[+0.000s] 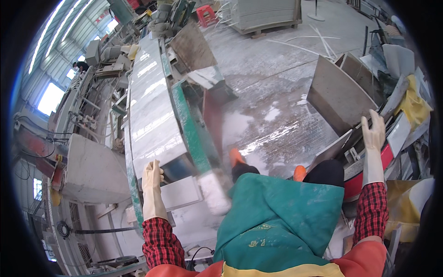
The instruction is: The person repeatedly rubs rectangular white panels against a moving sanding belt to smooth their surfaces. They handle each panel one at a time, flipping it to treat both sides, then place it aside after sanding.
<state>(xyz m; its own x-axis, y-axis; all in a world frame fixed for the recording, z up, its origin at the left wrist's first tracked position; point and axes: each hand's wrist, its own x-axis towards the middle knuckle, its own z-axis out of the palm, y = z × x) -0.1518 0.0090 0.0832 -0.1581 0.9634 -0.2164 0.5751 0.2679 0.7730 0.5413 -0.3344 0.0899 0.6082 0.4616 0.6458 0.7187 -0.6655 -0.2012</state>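
Note:
My left hand (153,177), in a cream rubber glove, is closed with its fingers curled at the near end of a long machine bed. Whether anything lies inside the curled fingers is hidden. Glossy pale slabs (150,101) run along that bed, away from me. Just right of the hand, lower down, is a flat white slab (181,193). My right hand (374,130), gloved alike, is raised at the right with fingers stretched out and nothing in them. It appears in front of a stack of slab offcuts (398,134) beside a large grey-brown box (340,94).
A green machine rail (191,129) with a white-wrapped end (215,194) borders the bed. The floor (277,124) is wet, with white puddles. Behind stand a pallet of stacked sheets (267,14) and a red stool (206,16). Another person (81,67) is far left.

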